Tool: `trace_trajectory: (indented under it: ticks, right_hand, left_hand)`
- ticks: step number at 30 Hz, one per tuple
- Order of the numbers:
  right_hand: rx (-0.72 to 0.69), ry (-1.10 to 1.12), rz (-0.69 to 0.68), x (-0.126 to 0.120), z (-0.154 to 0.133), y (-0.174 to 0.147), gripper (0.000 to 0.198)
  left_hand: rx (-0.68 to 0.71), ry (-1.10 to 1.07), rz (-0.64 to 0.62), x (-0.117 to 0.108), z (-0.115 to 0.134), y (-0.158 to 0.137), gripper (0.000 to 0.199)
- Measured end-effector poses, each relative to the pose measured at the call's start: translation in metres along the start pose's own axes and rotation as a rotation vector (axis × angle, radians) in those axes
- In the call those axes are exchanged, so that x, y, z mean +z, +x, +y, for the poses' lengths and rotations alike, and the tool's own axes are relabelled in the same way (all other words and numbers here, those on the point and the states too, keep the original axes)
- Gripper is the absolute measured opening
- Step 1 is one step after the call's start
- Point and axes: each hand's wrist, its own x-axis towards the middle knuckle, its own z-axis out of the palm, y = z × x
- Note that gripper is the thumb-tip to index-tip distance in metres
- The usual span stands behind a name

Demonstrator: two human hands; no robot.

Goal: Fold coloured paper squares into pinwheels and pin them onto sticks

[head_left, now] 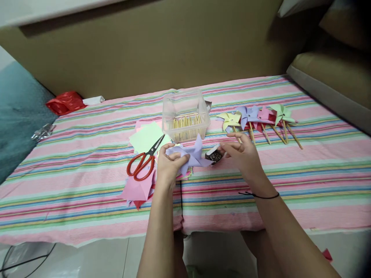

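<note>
My left hand (171, 164) is closed on a folded lilac paper pinwheel (193, 155), thumb pressing on its front. Its blades point up and to the right. My right hand (243, 154) has thumb and forefinger pinched together, the other fingers loosely bent; whatever lies between the fingertips is too small to make out. Right by those fingertips is a small container of dark, shiny bits (214, 156) with a white edge. Red-handled scissors (145, 162) lie left of my left hand, on pale green paper (144, 137) and pink paper (139, 187).
A clear plastic box (186, 102) with short wooden sticks (185, 125) stands behind the pinwheel. Several finished pinwheels on sticks (262, 116) lie to the right. A red plastic bag (66, 102) is at the far left. A striped cloth (304, 173) covers the surface.
</note>
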Motion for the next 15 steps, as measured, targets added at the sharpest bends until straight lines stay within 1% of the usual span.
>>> trace_trajectory:
  ticks: [2, 4, 6, 7, 8, 10, 15]
  right_hand:
    - [-0.123, -0.220, 0.063, -0.006, 0.006, 0.006, 0.020]
    - [-0.307, -0.462, 0.038, -0.010, 0.015, 0.011, 0.008]
    - [-0.485, -0.652, -0.030, -0.010, 0.024, 0.014, 0.010]
    - [-0.543, -0.722, -0.064, -0.009, 0.028, 0.015, 0.012]
    - [-0.577, -0.779, -0.090, -0.007, 0.032, 0.016, 0.014]
    - [-0.592, -0.863, -0.115, -0.001, 0.038, 0.015, 0.016]
    - [-0.545, -0.976, -0.102, 0.009, 0.042, 0.013, 0.018]
  left_hand:
    - [0.021, -0.045, 0.070, -0.006, 0.003, 0.003, 0.066]
    - [0.040, -0.074, 0.115, -0.010, 0.005, 0.005, 0.066]
    - [0.047, -0.092, 0.138, -0.011, 0.007, 0.005, 0.066]
    - [0.048, -0.099, 0.141, -0.011, 0.008, 0.005, 0.066]
    - [0.050, -0.107, 0.141, -0.011, 0.008, 0.005, 0.066]
    - [0.051, -0.118, 0.130, -0.010, 0.008, 0.005, 0.066]
    - [0.030, -0.103, 0.117, -0.008, 0.005, 0.006, 0.068]
